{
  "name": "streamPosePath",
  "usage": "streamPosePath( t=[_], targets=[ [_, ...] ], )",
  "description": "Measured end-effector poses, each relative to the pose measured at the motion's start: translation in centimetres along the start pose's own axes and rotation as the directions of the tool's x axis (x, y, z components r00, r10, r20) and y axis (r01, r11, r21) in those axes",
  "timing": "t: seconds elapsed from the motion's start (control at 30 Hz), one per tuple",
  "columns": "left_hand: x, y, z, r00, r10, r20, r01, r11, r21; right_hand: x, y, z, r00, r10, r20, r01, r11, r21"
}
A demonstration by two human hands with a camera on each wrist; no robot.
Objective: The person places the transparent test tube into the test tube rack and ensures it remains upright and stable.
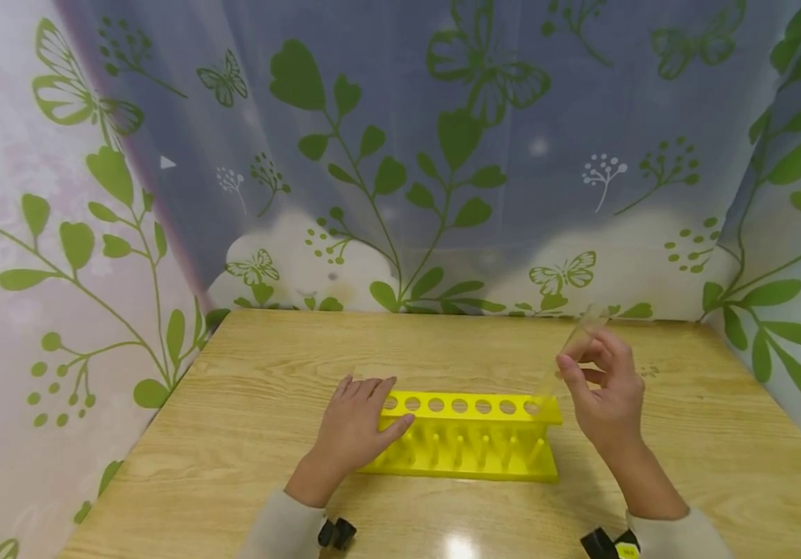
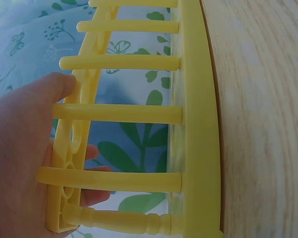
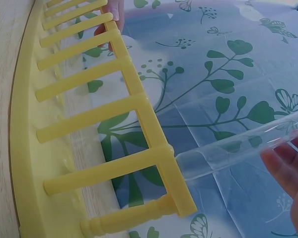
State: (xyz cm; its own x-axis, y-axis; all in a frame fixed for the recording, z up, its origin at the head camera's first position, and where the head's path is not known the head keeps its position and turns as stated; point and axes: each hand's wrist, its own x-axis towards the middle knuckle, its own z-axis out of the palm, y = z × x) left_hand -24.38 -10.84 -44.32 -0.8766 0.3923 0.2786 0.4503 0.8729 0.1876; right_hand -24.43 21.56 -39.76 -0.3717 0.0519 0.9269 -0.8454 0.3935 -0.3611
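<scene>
A light wooden table with visible grain fills the near part of the scene, and a bright glare spot sits on its near edge. Behind it and along both sides hangs a curtain printed with green leaves, stems and butterflies, plus a few small white sprigs. The curtain looks bluish grey at the far middle and pale pink on the left.

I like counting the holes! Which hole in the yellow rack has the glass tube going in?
The hole at the right end of the yellow rack, where the right hand tilts the glass tube. The other holes are empty.
</scene>
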Motion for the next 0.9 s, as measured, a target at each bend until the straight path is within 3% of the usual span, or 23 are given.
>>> streamPosePath(
  t=[0.9],
  targets=[
    [-0.03, 0.0, 0.01, 1.0, 0.013, -0.025, -0.013, 1.0, 0.001, -0.42, 0.35, 0.19, 1.0, -0.001, 0.021, 0.001, 1.0, 0.016]
  ],
)
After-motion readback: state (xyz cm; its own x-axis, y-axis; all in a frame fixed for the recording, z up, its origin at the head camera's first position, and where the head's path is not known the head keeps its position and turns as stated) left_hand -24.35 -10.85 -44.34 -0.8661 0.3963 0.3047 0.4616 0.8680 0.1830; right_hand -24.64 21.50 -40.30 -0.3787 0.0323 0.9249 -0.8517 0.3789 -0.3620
